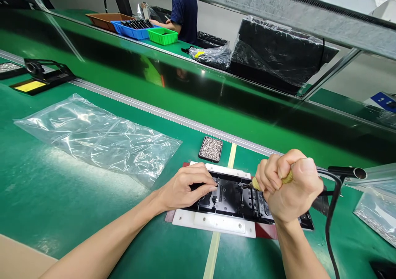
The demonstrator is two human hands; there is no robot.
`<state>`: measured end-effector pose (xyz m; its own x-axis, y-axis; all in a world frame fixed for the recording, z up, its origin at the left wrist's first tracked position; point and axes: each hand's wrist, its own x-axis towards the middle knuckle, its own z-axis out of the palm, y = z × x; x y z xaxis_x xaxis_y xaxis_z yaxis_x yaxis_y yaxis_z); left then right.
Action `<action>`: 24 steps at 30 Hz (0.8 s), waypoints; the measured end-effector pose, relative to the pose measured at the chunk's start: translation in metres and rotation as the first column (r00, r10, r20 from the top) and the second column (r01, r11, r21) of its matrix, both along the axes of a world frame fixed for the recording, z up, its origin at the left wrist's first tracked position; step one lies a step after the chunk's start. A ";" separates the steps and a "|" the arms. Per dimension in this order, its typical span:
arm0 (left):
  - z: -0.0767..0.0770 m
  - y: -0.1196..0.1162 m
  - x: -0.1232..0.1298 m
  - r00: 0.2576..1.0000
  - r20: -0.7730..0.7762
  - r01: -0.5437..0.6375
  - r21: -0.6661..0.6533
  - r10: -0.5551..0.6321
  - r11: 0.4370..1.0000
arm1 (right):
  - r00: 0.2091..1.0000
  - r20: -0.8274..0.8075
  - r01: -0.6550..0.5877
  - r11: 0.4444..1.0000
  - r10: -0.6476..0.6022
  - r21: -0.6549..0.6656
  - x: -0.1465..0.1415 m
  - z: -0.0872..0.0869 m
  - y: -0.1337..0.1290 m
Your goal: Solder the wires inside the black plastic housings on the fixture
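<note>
A black plastic housing (227, 196) lies in a fixture with white side blocks (213, 223) on the bench. My right hand (291, 184) is wrapped round the yellow handle of a soldering iron (256, 184). Its thin tip points left and down at the housing's inside, and whether it touches is too small to tell. Over the left part of the housing, my left hand (192, 184) is closed, thumb and fingertips together at the inner surface. Anything between those fingertips is hidden. Just behind the fixture sits a small black tray (210, 149) full of tiny metal pieces.
A clear plastic bag (102, 134) lies flat at left, near an iron stand with a yellow sponge (30, 86). A metal tube holder (348, 172) and black cord (331, 225) are at right. Beyond the partition, a person (185, 17) works by coloured bins (162, 36).
</note>
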<state>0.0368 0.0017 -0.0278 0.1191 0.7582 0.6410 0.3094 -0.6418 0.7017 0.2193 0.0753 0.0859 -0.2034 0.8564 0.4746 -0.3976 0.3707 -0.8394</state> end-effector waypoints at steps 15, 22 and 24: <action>0.000 0.000 0.000 1.000 -0.008 -0.006 -0.010 0.006 1.000 | 1.000 0.010 -0.001 1.000 0.001 0.009 0.000 -0.001 0.001; 0.001 0.000 0.000 1.000 -0.011 -0.009 0.005 0.009 1.000 | 1.000 0.006 -0.002 1.000 0.002 0.009 0.000 0.000 0.001; 0.001 0.000 0.000 1.000 -0.012 -0.011 0.004 0.011 1.000 | 1.000 0.005 -0.002 1.000 0.002 0.008 0.000 0.000 0.001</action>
